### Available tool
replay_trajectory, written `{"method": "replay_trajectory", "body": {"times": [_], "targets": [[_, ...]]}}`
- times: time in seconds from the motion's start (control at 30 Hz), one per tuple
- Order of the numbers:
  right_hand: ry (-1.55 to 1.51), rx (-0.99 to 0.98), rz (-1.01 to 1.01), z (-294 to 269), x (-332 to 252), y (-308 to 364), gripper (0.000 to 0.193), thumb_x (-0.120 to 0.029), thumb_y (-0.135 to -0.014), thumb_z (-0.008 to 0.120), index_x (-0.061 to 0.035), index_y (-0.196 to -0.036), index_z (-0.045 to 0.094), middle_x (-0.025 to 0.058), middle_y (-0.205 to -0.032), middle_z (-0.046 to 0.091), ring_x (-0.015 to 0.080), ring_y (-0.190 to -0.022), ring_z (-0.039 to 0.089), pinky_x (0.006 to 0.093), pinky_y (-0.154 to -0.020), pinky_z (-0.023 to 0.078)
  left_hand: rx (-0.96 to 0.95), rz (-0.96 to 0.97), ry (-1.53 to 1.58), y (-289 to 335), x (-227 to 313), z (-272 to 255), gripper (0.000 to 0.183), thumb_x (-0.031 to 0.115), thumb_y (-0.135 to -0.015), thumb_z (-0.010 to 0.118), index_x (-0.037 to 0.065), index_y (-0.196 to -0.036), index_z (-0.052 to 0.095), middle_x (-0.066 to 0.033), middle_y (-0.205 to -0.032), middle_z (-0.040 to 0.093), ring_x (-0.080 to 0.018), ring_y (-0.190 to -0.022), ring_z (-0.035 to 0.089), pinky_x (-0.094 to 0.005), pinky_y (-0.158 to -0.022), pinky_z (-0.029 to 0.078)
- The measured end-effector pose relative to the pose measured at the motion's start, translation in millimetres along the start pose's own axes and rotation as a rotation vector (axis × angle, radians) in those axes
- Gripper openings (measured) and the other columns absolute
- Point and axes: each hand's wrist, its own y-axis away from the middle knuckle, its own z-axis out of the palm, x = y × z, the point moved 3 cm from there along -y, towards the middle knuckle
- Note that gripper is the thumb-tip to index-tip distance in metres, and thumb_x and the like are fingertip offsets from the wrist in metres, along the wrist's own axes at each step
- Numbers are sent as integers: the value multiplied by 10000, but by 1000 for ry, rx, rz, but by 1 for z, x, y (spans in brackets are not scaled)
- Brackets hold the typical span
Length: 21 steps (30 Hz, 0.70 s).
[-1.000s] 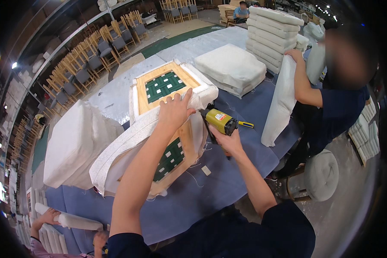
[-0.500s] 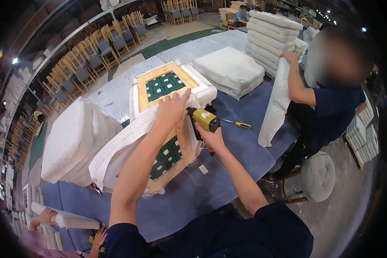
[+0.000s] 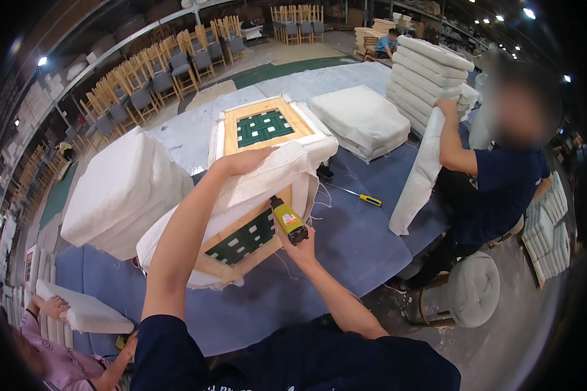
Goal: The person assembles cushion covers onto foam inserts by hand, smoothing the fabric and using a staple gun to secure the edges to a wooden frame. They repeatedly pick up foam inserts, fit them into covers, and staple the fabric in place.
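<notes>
In front of me a padded chair seat [image 3: 267, 171] in white fabric stands tilted, its wooden frame and green webbing [image 3: 242, 238] facing me. My left hand [image 3: 246, 160] lies over its upper edge, gripping the fabric-covered padding; some fingertips are hidden. My right hand [image 3: 300, 247] is wrapped around a yellow-green and black staple gun [image 3: 287, 220], its nose at the wooden frame just right of the webbing. Directly behind, another seat [image 3: 293, 117] lies with its wood and green webbing up.
A blue-grey covered table [image 3: 346, 244] bears a yellow-handled screwdriver [image 3: 370, 200] and loose threads. White cushions [image 3: 114, 195] are stacked left, more cushions [image 3: 359, 117] behind right. A co-worker [image 3: 502, 176] at right holds a white cushion; another person [image 3: 65, 352] works lower left. A round stool [image 3: 473, 290] stands right.
The seat has tipped more upright, its webbing now angled toward me. My left hand has shifted left and lower along the edge; the staple gun has moved down and left to the frame.
</notes>
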Motion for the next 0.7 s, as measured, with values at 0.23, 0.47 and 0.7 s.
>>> {"method": "replay_trajectory", "body": {"times": [0.23, 0.47, 0.7], "targets": [[227, 26, -91, 15, -19, -11, 391, -176, -840, 849, -16, -1168, 708, 226, -884, 754, 450, -864, 754, 451, -740, 586, 108, -134, -259, 16, 15, 13, 662, 610, -1164, 186, 331, -1764, 185, -230, -1703, 419, -430, -1554, 437, -468, -1304, 322], [171, 6, 89, 13, 16, -38, 440, -211, -824, 890, 26, -1171, 760, 166, -918, 805, 293, -821, 790, 406, -781, 605, 376, -46, -662, 27, 38, 25, 604, 536, -1149, 415, 429, -1724, 265, -261, -1277, 662, -466, -1100, 733, -559, -929, 613], [-68, -1, 303, -20, -28, -61, 324, -143, -900, 844, 56, -1146, 776, 89, -952, 817, 110, -832, 739, 312, -744, 581, 296, 56, -717, 18, 31, 23, 699, 519, -1100, 566, 492, -1718, 240, -274, -1222, 654, -468, -1018, 753, -531, -836, 646]]}}
